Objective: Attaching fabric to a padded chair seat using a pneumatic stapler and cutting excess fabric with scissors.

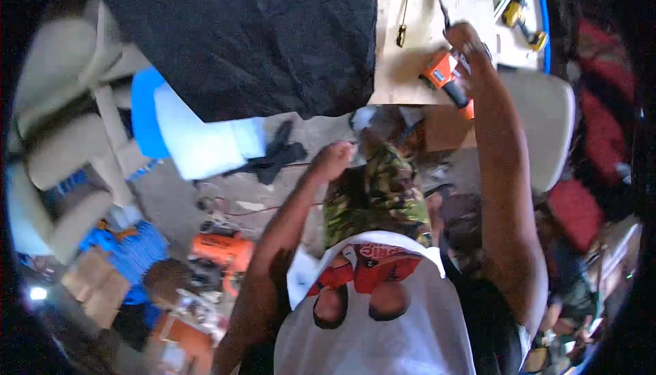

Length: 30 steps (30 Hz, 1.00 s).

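My right hand [473,50] reaches up onto a pale wooden board [410,67] and closes over the back of an orange and black power drill [443,74], whose grip points down toward the board's near edge. My left hand [333,158] is curled into a fist below the board, just under the hem of a large black cloth [239,33]; I see nothing in it. A yellow-handled screwdriver [403,20] lies on the board to the left of the drill. A second thin dark tool [441,7] lies just above my right hand.
A yellow tool [525,25] lies at the board's far right. Beige padded chair parts [61,149] stand at the left beside a blue and white piece [184,136]. On the floor lie a black rag [277,158] and another orange tool [222,248]. A pale panel [553,122] stands at the right.
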Motion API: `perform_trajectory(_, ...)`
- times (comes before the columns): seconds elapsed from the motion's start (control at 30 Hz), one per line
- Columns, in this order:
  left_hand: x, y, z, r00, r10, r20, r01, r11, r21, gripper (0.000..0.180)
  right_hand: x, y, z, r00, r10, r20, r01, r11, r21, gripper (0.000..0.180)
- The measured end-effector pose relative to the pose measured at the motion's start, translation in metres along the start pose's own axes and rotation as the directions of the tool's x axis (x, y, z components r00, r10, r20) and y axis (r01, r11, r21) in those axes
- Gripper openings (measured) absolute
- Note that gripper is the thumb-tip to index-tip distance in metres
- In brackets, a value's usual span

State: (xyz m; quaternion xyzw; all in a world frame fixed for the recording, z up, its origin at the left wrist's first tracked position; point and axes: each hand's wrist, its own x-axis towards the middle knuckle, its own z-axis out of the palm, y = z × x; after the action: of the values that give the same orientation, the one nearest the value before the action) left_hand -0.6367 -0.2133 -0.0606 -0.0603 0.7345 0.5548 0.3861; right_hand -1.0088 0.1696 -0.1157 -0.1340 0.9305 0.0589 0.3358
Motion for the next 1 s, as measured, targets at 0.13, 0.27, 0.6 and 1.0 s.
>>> perform_trajectory(0.13,-0.02,-0.001,-0.031,0.896,-0.439,-0.068,0.153,0.449,-0.88,0.06,-0.129,-0.078,0.023,0.9,-0.357,-0.251,0.413,0.882,0.226,0.018)
perform_trajectory(0.27,-0.009,0.021,-0.018,0.953,-0.292,-0.081,-0.055,0.096,-0.994,0.075,-0.315,-0.178,-0.027,0.931,-0.119,0.344,-0.358,-0.125,0.925,0.033)
perform_trajectory(0.6,0.102,-0.018,0.026,0.873,-0.226,-0.432,-0.388,-0.859,-0.334,0.037,-0.279,-0.201,-0.002,0.88,-0.464,-0.103,0.474,0.873,0.115,0.05)
perform_trajectory(1.0,0.138,-0.011,0.078,0.816,-0.326,-0.478,-0.531,-0.75,-0.394,0.014,-0.173,-0.241,0.017,0.867,-0.388,0.313,0.487,0.793,-0.367,0.08)
